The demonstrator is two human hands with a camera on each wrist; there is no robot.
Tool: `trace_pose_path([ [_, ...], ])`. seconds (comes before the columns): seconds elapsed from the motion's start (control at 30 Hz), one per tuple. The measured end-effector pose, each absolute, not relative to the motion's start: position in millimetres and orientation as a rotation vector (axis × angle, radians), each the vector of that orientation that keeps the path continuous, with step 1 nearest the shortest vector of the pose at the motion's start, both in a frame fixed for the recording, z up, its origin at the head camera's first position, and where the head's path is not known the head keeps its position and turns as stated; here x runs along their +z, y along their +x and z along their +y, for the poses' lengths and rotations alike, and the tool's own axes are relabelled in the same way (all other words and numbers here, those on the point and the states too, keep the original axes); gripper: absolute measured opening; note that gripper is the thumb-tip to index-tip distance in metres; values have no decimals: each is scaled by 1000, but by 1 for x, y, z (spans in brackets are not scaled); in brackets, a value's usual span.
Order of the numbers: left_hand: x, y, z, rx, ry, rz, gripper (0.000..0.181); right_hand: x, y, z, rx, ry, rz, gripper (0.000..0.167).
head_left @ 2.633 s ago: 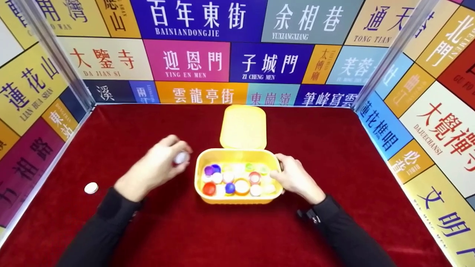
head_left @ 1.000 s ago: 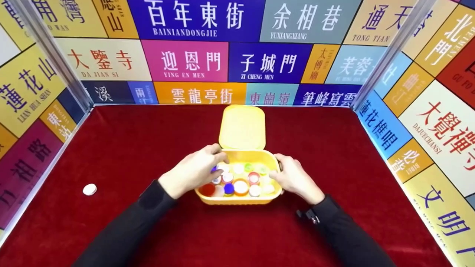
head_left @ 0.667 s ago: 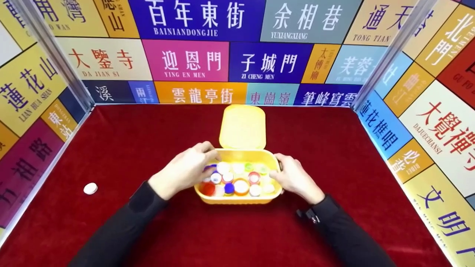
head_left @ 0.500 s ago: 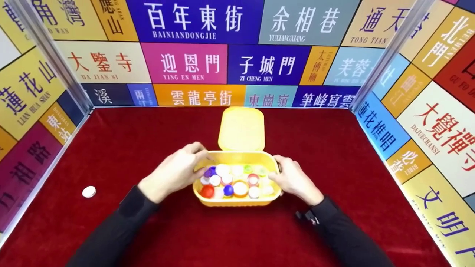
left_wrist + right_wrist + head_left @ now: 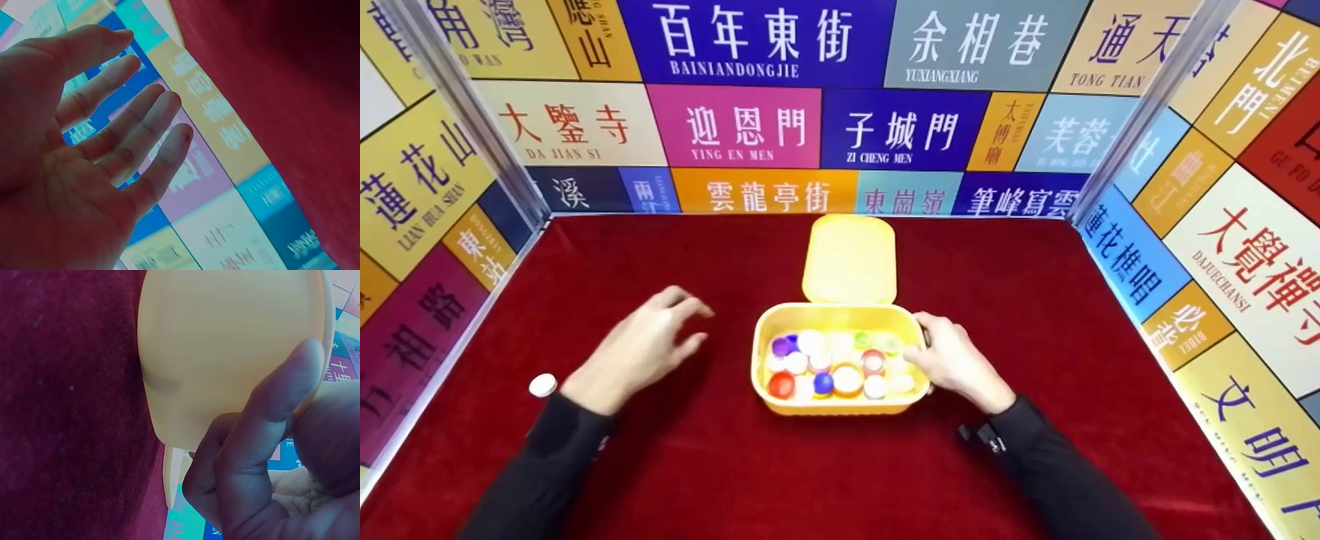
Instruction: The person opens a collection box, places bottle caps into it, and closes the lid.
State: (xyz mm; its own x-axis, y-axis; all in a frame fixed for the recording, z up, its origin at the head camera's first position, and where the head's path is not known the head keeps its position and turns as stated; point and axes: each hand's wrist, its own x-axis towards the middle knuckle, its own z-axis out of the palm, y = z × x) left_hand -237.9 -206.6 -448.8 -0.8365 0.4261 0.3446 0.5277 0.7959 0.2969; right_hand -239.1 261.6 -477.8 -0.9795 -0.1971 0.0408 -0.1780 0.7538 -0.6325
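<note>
A yellow plastic box [image 5: 840, 409] stands in the middle of the red cloth, holding several bottle caps, among them a red cap [image 5: 781, 385] and a blue cap [image 5: 823, 383]. My right hand [image 5: 956, 360] grips the box's right rim; in the right wrist view its fingers [image 5: 247, 455] lie against the outer wall with the thumb over the edge. Left of the box, my left hand [image 5: 641, 349] is above the cloth with nothing in it. The left wrist view shows its palm [image 5: 73, 197] bare and the fingers loosely spread. A white cap [image 5: 543, 385] lies beside the left wrist.
Behind the box lies its yellow lid [image 5: 850, 259], flat on the red cloth [image 5: 840, 480]. Panels with printed signs [image 5: 735, 124] wall off the back and both sides.
The left hand carried a white cap to the box, let it go inside among the others, then drew back left without it. My right hand has stayed on the rim.
</note>
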Motion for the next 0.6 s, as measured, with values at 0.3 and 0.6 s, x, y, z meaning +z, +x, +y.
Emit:
trace_pose_path([
  [0.3,-468,-228,-283,-601,-482,-2916,38,-478,-240,260,-1057,-301,2913,45],
  [0.6,-463,-210,-333,-509,0,-3310,61,-479,-240,261,-1058,-313,2919,43],
])
